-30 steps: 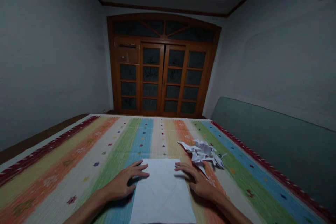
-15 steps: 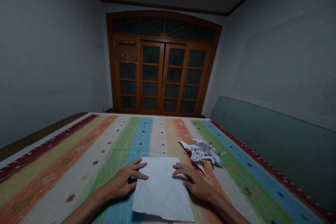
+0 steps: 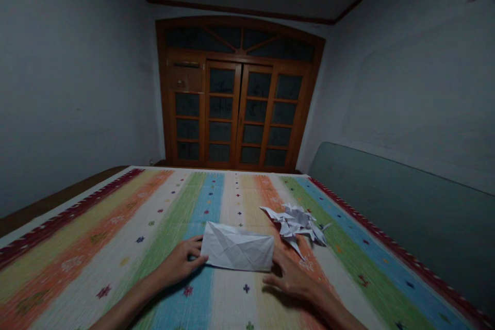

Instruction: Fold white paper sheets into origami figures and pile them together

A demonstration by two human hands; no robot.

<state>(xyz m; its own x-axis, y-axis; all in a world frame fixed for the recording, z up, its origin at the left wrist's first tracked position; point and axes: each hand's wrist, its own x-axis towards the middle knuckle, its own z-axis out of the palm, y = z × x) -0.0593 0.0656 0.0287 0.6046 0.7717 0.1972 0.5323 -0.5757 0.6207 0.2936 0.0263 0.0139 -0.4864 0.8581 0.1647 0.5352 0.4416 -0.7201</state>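
Note:
A creased white sheet of paper [image 3: 237, 247], doubled over into a wide, short rectangle, is in front of me on the striped cloth. At its left end is my left hand [image 3: 183, 263], closed on the edge, with the thumb on the near face and fingers partly hidden behind. My right hand [image 3: 290, 273] is at the other end. Its upper fingers touch the right edge and pass partly behind it, while the thumb stands apart below the paper. To the right, beyond that hand, lies a pile of folded white paper pieces [image 3: 296, 224] with pointed tips.
A striped, patterned cloth [image 3: 96, 263] covers the table. A pale green panel [image 3: 394, 206] runs along the right side. Wooden doors with glass panes [image 3: 242, 113] stand beyond the far end, with plain walls on either side.
The sheet lay flat and taller; now its near part is folded up and away, making it about half as deep. Both hands have shifted to its ends. The paper pile is unchanged.

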